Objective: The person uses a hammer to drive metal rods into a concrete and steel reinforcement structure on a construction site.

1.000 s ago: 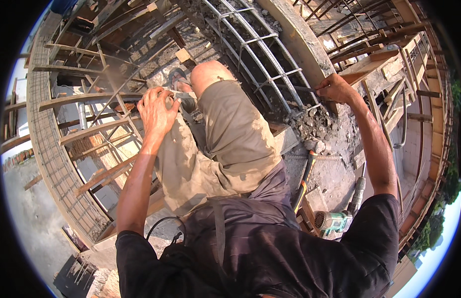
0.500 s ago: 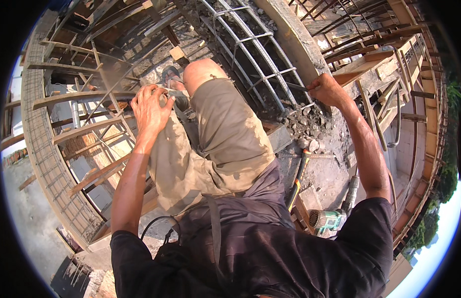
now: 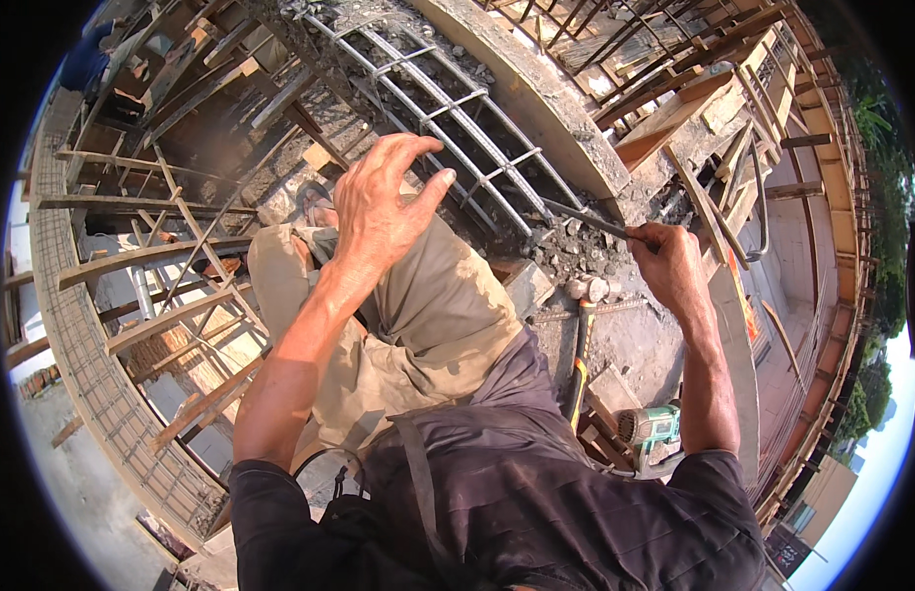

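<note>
My right hand [image 3: 671, 264] grips one end of a thin dark metal bar [image 3: 588, 219], closed around it. Its other end points left, toward the rebar cage [image 3: 457, 118] in the concrete trough, over broken rubble [image 3: 576, 244]. Above my bent knee, my left hand [image 3: 384, 202] is raised with thumb and fingers apart, holding nothing. In this view its fingertips overlap the near side of the cage. A hammer [image 3: 582, 345] with a black and yellow handle lies below the rubble, its head toward the cage.
A green power tool [image 3: 651, 427] lies beside my right elbow. A concrete ledge [image 3: 536, 98] runs along the cage's far side. Wooden boards and props [image 3: 714, 128] stand at right. At left, timber struts [image 3: 172, 256] cross a deep opening beside a curved rebar mat [image 3: 113, 414].
My left hand has risen from beside the knee and moved right, toward the cage, with fingers spread. My right hand has moved slightly right and down, still holding the bar. The view has shifted.
</note>
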The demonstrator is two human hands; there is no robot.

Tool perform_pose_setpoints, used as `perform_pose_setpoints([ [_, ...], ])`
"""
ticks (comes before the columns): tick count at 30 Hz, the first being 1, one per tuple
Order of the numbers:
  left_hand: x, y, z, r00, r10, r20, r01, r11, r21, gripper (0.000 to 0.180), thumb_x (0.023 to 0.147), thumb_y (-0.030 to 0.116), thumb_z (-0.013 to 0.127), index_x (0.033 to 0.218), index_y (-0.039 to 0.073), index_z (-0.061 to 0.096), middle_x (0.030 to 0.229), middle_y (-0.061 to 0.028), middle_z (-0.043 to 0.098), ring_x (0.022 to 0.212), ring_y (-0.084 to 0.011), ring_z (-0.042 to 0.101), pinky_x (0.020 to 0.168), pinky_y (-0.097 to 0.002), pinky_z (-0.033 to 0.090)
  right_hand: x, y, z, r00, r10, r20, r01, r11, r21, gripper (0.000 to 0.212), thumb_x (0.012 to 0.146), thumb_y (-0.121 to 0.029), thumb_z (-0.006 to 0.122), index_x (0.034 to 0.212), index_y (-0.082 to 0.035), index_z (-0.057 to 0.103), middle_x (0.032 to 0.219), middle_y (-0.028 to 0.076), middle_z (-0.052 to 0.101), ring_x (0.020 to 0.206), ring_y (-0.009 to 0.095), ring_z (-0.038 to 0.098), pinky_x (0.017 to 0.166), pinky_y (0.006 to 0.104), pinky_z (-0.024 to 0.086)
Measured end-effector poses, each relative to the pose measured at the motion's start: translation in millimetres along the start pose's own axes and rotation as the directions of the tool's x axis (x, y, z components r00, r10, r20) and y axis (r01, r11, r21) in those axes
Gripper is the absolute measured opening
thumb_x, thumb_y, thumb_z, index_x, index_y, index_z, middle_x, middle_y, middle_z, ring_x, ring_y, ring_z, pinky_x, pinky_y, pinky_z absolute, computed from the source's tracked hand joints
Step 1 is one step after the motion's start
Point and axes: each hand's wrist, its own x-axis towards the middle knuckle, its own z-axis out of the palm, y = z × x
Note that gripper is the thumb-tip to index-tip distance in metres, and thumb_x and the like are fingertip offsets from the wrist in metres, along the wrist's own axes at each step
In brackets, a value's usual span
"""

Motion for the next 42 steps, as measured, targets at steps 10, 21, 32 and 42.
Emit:
perform_pose_setpoints([
  [10,42,113,186,0.734,0.635,0.24,-0.553,0.765,-0.33,0.035,0.088,0.014,0.07,0.121,0.007,0.057,0.107,-0.0148,0.065,0.106,-0.0344,0.063,0.088,-0.0476,0.05,-9,-8,-67,0.981,-0.016,-0.195,0.088,0.927,0.364,0.026,0.087,-0.024,0.074,0.094,0.001,0.075,0.067,0.007,0.069,0.061,0.011,0.062,0.059,0.0293,0.049],
  [21,133,110,73,0.96,0.278,-0.022,-0.245,0.804,-0.542,0.024,0.105,0.018,0.054,0.12,0.0,0.056,0.096,-0.0088,0.067,0.094,-0.016,0.067,0.088,-0.0292,0.054,143,53,50,0.9,0.206,-0.385,0.088,0.777,0.623,0.071,0.1,-0.058,0.046,0.136,0.003,0.056,0.129,0.022,0.062,0.118,0.033,0.06,0.102,0.042,0.046],
  [32,122,129,-24,0.951,0.233,-0.204,-0.305,0.808,-0.504,0.027,0.104,0.019,0.055,0.123,0.0,0.057,0.104,-0.0118,0.069,0.103,-0.0235,0.07,0.092,-0.0347,0.059,84,24,114,0.986,0.146,-0.075,-0.117,0.943,0.311,0.045,0.089,-0.037,0.066,0.11,0.002,0.069,0.102,0.024,0.071,0.104,0.04,0.067,0.09,0.0485,0.052],
  [42,116,140,-13,0.976,0.162,-0.143,-0.216,0.705,-0.676,0.016,0.101,0.003,0.05,0.115,0.004,0.057,0.095,-0.0114,0.065,0.083,-0.0177,0.069,0.068,-0.0248,0.062,-16,12,120,0.992,0.123,-0.009,-0.106,0.885,0.452,0.038,0.094,-0.035,0.064,0.102,0.002,0.072,0.086,0.016,0.073,0.083,0.027,0.071,0.079,0.0391,0.055],
])
